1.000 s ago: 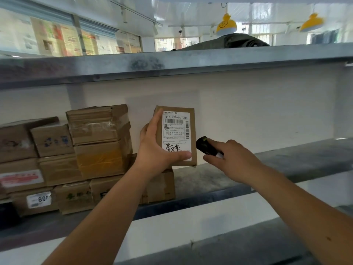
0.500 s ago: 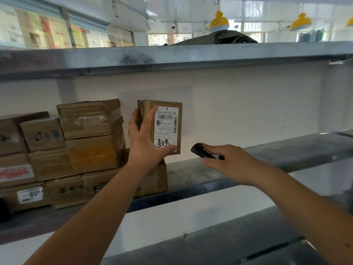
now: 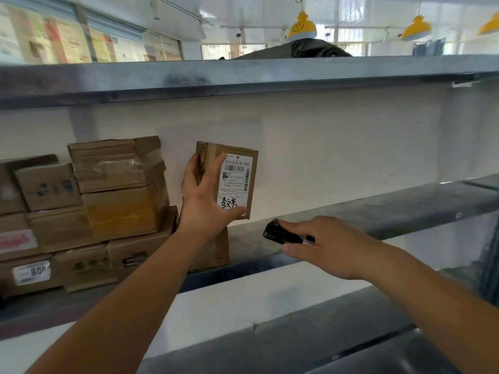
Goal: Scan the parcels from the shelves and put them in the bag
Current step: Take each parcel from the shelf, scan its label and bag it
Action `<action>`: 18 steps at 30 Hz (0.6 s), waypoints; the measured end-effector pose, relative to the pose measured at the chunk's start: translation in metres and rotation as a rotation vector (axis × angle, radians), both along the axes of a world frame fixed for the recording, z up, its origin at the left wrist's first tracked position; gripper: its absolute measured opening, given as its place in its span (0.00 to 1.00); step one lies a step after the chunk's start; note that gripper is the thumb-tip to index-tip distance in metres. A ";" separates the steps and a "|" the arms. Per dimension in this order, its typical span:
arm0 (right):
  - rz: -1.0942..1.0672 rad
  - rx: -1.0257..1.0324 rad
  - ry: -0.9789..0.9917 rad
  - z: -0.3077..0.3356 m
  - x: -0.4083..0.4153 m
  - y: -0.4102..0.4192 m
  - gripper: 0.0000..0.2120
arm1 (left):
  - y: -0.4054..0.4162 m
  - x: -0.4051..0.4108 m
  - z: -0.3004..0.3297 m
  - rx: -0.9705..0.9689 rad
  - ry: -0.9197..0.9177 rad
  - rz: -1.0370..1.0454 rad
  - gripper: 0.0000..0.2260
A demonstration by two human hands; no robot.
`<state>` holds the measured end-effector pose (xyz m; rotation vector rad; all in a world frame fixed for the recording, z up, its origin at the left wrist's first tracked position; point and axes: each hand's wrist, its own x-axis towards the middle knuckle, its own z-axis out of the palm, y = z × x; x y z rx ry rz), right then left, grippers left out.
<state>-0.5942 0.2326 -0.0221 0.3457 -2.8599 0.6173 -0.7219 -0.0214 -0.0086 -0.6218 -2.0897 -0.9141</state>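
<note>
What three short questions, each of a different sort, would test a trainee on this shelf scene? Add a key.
1. True or false: the left hand holds the parcel upright, its white label facing the camera.
2. Which object does the right hand grip? A) a roll of tape B) a black scanner C) a pen
3. Fill in: the stack of cardboard boxes stands on the metal shelf to the ___ of the held parcel.

Key: 1 true; 2 B; 3 left.
</note>
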 end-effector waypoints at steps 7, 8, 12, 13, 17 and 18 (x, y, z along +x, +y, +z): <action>-0.044 -0.028 -0.023 -0.012 0.020 0.009 0.30 | -0.002 0.008 0.000 -0.010 -0.007 -0.024 0.57; -0.050 -0.044 -0.020 -0.015 0.024 0.011 0.32 | -0.003 0.012 -0.001 0.002 -0.006 -0.053 0.57; -0.074 -0.137 -0.018 -0.024 0.038 0.016 0.41 | 0.003 0.036 -0.004 0.039 0.010 -0.173 0.56; -0.085 -0.158 -0.015 -0.028 0.040 0.018 0.39 | 0.005 0.044 -0.006 0.046 0.004 -0.207 0.56; -0.191 -0.219 0.034 -0.047 0.057 0.024 0.26 | 0.018 0.081 -0.021 0.056 -0.112 -0.354 0.56; -0.232 -0.219 0.040 -0.053 0.064 0.024 0.25 | 0.021 0.090 -0.028 0.061 -0.147 -0.391 0.56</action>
